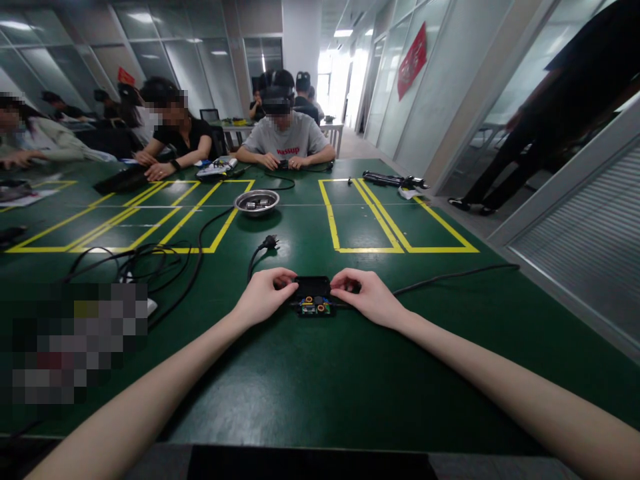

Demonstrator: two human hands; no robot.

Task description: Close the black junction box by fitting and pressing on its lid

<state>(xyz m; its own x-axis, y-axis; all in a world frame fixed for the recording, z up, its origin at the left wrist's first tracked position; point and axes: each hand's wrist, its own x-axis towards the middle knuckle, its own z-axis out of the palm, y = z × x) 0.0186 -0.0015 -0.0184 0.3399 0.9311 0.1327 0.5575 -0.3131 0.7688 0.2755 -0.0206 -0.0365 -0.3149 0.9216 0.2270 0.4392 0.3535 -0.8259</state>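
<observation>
A small black power adapter case lies opened on the green table in front of me. Its lower half shows a circuit board with copper-wound coils and other parts. Just behind the board, the hollow black case cover is tilted up. My left hand pinches the cover's left edge between thumb and fingers. At the opposite edge, the fingers of my right hand are closed on it too. Whether the cover touches the lower half, I cannot tell. A black cable leads off to the right.
Behind my left hand lies a power plug on its cord. Farther back stands a metal bowl holding metal parts. Coiled cables lie left, near a blurred-out object. Yellow tape marks the table; co-workers sit across it.
</observation>
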